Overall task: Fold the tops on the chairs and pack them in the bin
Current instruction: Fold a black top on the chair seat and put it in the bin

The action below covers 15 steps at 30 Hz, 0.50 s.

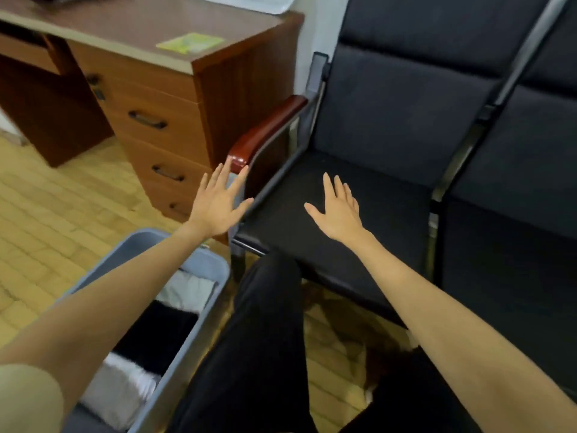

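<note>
Both hands, left hand (218,204) and right hand (338,212), reach out with fingers spread over a black chair (359,182), holding nothing, beside a grey bin (206,264) of folded tops (156,332).

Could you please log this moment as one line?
left hand open | right hand open over chair | seat bare | folded tops in bin

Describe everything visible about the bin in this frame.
The bin is a grey-blue, plastic-looking tub with rounded corners, standing open on the wooden floor at lower left, beside the person's dark trouser leg and in front of the desk. The left forearm crosses above it and hides much of its rim. Inside lie folded tops in a row: a pale one at the far end, a black one in the middle, a white-grey one nearest. Neither hand touches it.
</note>
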### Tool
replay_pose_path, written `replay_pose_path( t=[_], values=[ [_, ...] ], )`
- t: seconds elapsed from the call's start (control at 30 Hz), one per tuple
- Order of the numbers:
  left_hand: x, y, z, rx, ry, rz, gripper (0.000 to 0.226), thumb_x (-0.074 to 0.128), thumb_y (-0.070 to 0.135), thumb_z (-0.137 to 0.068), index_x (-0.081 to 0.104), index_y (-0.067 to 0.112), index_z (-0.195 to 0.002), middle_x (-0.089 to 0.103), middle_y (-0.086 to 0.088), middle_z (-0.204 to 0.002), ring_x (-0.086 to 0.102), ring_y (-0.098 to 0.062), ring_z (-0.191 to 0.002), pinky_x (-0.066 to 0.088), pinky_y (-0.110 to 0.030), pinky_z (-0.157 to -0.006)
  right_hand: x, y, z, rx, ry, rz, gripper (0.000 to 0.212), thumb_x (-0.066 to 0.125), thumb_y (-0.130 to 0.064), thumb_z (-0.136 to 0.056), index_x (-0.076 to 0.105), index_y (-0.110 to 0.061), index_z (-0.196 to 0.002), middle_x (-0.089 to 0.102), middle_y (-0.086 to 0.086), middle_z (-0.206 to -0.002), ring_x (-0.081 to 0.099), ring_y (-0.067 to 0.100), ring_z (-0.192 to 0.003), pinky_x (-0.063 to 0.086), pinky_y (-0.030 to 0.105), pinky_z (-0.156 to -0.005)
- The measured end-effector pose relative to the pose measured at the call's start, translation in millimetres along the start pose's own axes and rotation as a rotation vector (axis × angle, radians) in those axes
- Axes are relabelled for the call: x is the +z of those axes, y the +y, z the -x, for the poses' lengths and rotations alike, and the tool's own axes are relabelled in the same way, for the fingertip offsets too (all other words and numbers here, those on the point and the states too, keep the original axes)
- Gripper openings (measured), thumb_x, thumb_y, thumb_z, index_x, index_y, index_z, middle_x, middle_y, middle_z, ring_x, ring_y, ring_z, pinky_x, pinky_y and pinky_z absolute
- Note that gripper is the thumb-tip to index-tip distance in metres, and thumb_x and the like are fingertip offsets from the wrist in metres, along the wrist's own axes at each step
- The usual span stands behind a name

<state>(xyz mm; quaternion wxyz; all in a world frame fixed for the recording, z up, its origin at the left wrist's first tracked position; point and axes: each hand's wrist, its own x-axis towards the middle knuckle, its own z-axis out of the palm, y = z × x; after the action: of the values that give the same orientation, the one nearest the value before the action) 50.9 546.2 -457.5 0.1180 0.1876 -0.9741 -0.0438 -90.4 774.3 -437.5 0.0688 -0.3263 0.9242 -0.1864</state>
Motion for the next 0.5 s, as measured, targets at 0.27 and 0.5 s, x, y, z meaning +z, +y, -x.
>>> replay_pose_path(
  t=[0.27,0.5],
  values=[
    [2,224,-66,0.453,0.001,0.061,0.068,0.036,0.055,-0.097,0.011,0.028,-0.155,0.004,-0.012,-0.162,0.01,-0.03,-0.148,0.013,-0.05,-0.118,-71,170,91,0.38,0.15,-0.051,0.082,0.043,-0.053,-0.096,-0.004,-0.02,-0.155,-0.002,0.009,-0.162,-0.001,0.032,-0.149,0.009,0.048,-0.118],
    [15,411,-88,0.817,-0.072,0.103,0.068,0.033,0.055,-0.098,0.006,0.029,-0.155,0.003,-0.011,-0.162,0.008,-0.029,-0.148,0.011,-0.049,-0.12,-113,285,172,0.649,0.274,-0.05,0.083,0.046,-0.05,-0.097,-0.003,-0.017,-0.155,0.0,0.011,-0.162,0.002,0.033,-0.148,0.012,0.05,-0.117]
  ],
)
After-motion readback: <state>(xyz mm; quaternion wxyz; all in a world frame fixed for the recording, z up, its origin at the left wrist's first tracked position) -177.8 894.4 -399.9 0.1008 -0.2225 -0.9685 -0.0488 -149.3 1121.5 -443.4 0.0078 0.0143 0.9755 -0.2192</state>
